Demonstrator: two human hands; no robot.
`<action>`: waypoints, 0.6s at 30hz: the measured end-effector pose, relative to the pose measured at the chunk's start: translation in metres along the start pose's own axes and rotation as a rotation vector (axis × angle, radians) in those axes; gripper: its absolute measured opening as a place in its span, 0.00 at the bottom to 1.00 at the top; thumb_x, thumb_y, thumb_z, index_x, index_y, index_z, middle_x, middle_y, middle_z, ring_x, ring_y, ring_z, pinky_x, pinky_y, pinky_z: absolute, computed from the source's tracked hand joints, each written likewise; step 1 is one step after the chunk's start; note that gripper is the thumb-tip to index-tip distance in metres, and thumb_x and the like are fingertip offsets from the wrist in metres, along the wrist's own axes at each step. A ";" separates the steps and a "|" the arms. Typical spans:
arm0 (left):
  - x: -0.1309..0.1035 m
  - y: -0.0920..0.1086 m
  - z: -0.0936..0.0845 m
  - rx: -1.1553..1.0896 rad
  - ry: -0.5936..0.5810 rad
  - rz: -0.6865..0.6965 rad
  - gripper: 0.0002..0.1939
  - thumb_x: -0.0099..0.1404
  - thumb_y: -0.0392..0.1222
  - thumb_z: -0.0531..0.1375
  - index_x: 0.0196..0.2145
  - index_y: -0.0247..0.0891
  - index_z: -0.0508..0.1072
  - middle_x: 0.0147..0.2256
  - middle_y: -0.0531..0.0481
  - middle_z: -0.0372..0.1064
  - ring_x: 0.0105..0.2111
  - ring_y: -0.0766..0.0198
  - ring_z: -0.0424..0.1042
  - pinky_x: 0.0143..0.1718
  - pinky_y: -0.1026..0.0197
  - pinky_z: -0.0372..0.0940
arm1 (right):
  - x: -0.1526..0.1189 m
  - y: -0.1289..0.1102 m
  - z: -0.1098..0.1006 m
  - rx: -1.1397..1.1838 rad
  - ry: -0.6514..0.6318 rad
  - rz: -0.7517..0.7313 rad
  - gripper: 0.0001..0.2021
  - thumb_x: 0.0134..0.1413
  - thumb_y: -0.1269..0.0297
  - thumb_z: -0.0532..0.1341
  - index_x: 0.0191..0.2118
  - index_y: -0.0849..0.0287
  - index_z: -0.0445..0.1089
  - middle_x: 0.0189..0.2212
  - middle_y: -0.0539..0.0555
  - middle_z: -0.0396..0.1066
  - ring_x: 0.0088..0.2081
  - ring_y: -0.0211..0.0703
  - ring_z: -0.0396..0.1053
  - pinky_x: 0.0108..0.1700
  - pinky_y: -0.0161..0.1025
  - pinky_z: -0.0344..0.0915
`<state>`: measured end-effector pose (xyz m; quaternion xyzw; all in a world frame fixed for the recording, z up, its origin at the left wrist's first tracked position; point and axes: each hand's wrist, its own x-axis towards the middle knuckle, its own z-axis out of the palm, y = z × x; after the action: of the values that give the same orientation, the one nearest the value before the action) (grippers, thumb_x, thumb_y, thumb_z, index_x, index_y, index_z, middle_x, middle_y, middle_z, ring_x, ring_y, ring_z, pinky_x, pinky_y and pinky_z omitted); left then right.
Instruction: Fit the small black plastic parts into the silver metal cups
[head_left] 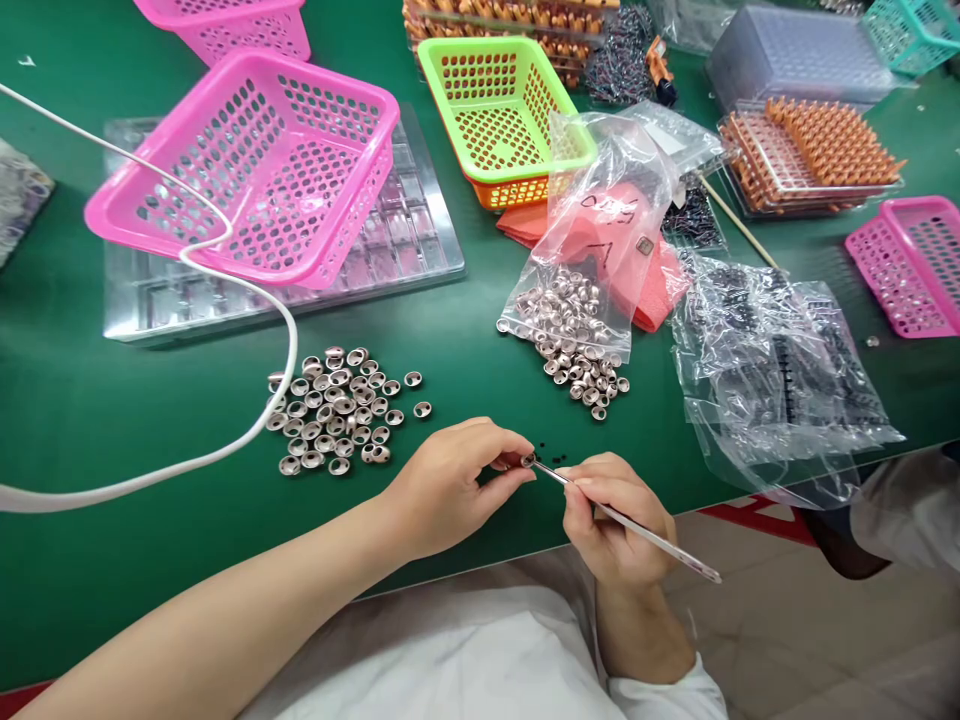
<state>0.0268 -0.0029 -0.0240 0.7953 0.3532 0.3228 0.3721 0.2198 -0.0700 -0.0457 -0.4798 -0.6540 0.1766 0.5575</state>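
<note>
My left hand (457, 485) pinches a small metal cup-shaped part (528, 461) between thumb and fingertips, just above the table's front edge. In my right hand (619, 515) are slim metal tweezers (652, 537), held like a pen, their tip at the metal part. Whether the tip grips anything is too small to tell. A few tiny black pieces (556, 460) lie on the green table just behind the tip. Left of my hands spreads a pile of similar metal parts (337, 405). More metal parts (589, 375) spill from a clear plastic bag (600, 230) ahead of me.
A pink basket (262, 170) rests on a clear compartment tray (420, 215), with a white cable (289, 345) across it. Behind stands a green basket (499, 135). To the right lie bagged black parts (780, 370), orange parts on trays (832, 145) and another pink basket (911, 265).
</note>
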 end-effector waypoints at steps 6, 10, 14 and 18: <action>0.001 -0.001 0.000 0.017 -0.003 0.006 0.05 0.64 0.33 0.67 0.39 0.35 0.75 0.29 0.52 0.76 0.29 0.65 0.75 0.32 0.65 0.69 | 0.001 0.000 0.001 -0.011 -0.005 0.000 0.15 0.56 0.77 0.64 0.46 0.54 0.70 0.35 0.53 0.79 0.33 0.44 0.78 0.31 0.43 0.77; 0.001 0.000 -0.001 0.027 -0.009 0.008 0.05 0.65 0.34 0.66 0.39 0.35 0.75 0.29 0.52 0.76 0.30 0.65 0.75 0.32 0.65 0.69 | 0.001 0.000 0.001 -0.008 -0.016 0.008 0.14 0.56 0.77 0.64 0.46 0.54 0.70 0.35 0.53 0.79 0.33 0.43 0.78 0.32 0.43 0.77; 0.000 0.000 -0.001 0.033 -0.010 0.006 0.04 0.66 0.34 0.66 0.39 0.36 0.75 0.29 0.52 0.76 0.29 0.65 0.75 0.32 0.65 0.69 | 0.001 -0.001 0.002 -0.009 -0.017 0.004 0.14 0.55 0.77 0.65 0.45 0.55 0.71 0.35 0.53 0.79 0.33 0.44 0.78 0.32 0.43 0.78; 0.000 0.000 -0.001 0.040 -0.008 0.011 0.05 0.65 0.34 0.66 0.39 0.36 0.75 0.29 0.52 0.76 0.29 0.65 0.75 0.32 0.65 0.69 | 0.001 -0.001 0.002 0.002 -0.021 0.012 0.15 0.55 0.78 0.65 0.46 0.55 0.71 0.35 0.54 0.79 0.33 0.44 0.78 0.32 0.43 0.78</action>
<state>0.0263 -0.0025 -0.0239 0.8059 0.3536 0.3145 0.3559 0.2179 -0.0692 -0.0451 -0.4813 -0.6568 0.1855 0.5501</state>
